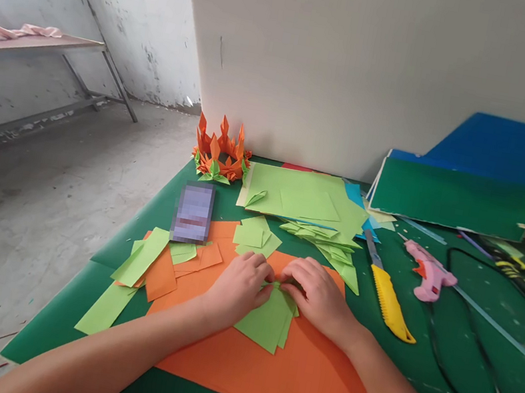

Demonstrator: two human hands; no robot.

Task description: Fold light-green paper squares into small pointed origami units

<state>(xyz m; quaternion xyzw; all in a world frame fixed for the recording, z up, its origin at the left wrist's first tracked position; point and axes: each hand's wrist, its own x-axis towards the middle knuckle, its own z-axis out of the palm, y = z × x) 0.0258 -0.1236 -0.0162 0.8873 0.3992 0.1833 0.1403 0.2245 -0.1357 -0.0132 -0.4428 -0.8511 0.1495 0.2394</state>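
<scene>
My left hand (243, 288) and my right hand (316, 294) meet above a large orange paper sheet (232, 367). Their fingertips pinch a small piece of green paper (277, 285) between them, mostly hidden by the fingers. Just below lie several green paper squares (265, 322), loosely stacked on the orange sheet. Beyond my left hand are more green squares (250, 233). To the left are orange paper pieces (161, 277) and green strips (142, 258).
At the back left stands an orange and green folded-paper crown (222, 152), near a phone (193, 213). Behind my hands lie green sheets (303, 193). A yellow utility knife (389, 300) and a pink glue gun (427, 269) with a looping black cord lie right on the green table (123, 267).
</scene>
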